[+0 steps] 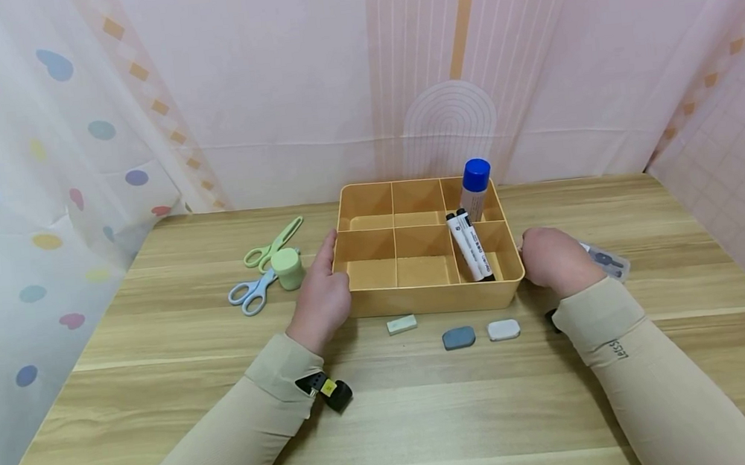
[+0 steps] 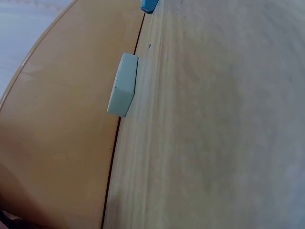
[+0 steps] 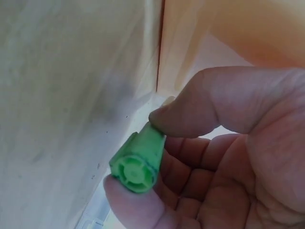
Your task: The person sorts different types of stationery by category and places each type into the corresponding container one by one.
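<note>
A tan organizer box with several compartments stands against the back of the table. My left hand lies along the box's left wall, index finger stretched out. Beside its right wall, my right hand pinches a small green tube between thumb and finger; the tube's round end has a spoked pattern. In the back right compartment a blue-capped glue stick stands upright. Two white markers with black caps lean in the front right compartment. A pale green eraser lies by the box's front wall.
A blue-grey eraser and a white eraser lie in front. To the left are green scissors, blue scissors and a light green cylinder. A clear case sits behind my right hand.
</note>
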A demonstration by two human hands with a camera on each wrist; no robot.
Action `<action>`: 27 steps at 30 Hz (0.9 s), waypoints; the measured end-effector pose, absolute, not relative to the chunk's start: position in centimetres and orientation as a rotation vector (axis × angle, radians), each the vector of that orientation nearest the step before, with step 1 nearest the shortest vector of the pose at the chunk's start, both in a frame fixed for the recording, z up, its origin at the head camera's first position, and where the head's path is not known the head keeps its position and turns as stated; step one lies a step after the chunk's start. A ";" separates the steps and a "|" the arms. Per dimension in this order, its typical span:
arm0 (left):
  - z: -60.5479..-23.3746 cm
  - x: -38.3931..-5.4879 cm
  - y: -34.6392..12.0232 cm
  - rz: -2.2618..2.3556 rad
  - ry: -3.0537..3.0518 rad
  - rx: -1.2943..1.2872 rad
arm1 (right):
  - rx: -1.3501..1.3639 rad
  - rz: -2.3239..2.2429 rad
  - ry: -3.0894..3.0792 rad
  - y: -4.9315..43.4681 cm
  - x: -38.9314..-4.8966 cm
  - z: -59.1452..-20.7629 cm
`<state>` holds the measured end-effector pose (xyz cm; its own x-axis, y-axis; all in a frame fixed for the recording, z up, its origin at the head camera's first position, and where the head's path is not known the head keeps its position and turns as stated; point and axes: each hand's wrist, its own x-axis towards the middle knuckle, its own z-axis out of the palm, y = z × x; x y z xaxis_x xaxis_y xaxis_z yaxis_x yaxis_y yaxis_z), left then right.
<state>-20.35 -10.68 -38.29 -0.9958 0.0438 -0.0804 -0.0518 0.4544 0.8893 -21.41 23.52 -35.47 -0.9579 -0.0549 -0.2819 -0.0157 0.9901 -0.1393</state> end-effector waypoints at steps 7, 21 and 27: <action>-38.4 -20.4 -10.7 1.594 2.601 -0.007 | -0.038 -0.226 2.872 23.6 -21.4 -35.2; -38.4 -20.3 -10.7 1.585 2.606 0.003 | 0.069 -0.378 2.880 23.9 -21.2 -34.4; -38.3 -20.3 -10.7 1.597 2.593 -0.008 | 0.117 -0.457 2.898 24.0 -21.2 -34.3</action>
<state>-20.31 -10.68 -38.35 -0.9954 0.0461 -0.0845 -0.0547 0.4515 0.8906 -21.17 24.05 -34.29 -0.9758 0.0461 -0.2137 0.1096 0.9489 -0.2959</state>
